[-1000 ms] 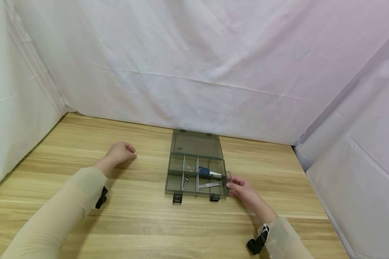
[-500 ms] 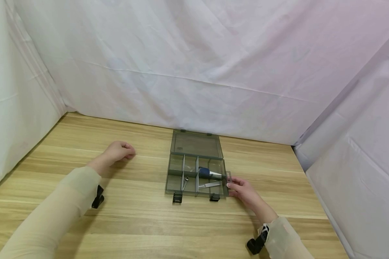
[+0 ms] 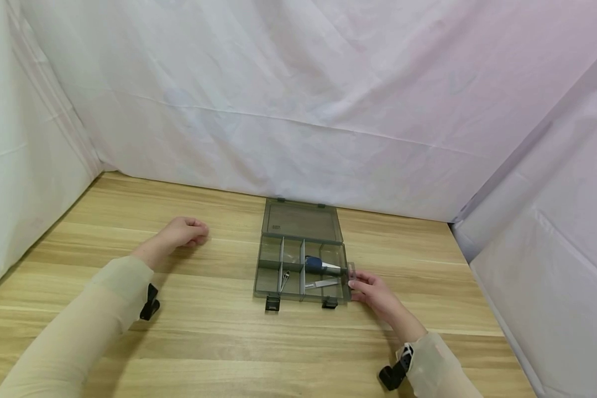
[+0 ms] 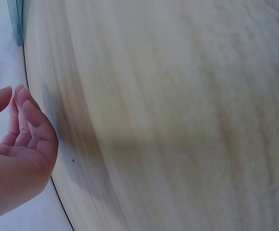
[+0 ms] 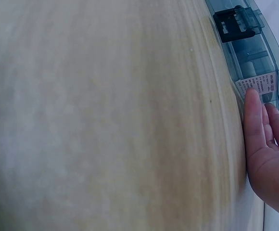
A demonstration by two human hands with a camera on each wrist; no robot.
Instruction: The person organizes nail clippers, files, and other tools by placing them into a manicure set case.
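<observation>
your open organizer box [image 3: 300,271] lies flat on the wooden bench [image 3: 219,342], a little right of the middle and near the back edge, with its lid [image 3: 301,221] folded back toward the white cloth backdrop [image 3: 298,110]. the tray is split by dividers into compartments; a blue-handled tool [image 3: 320,266] lies in the right-hand section, with a thin metal piece [image 3: 321,284] just in front of it, and another small metal item [image 3: 284,278] sits in the narrow middle section, too small to name. two dark latches [image 3: 272,303] hang off the front edge, one toward each corner

your right hand [image 3: 373,293] is at the box's right side, fingers straight and close together, their tips touching the side wall by a small label [image 5: 259,85]; it wraps around nothing. in the right wrist view the fingers [image 5: 255,120] lie flat along the bench edge against the bluish plastic wall

your left hand [image 3: 181,232] rests on the bench well apart from the box, off to its left, fingers loosely curled and holding nothing. the left wrist view shows those fingers [image 4: 31,120] relaxed, beside bare wood. both arms wear pale sleeves [image 3: 79,326], each with a black strap at the wrist
</observation>
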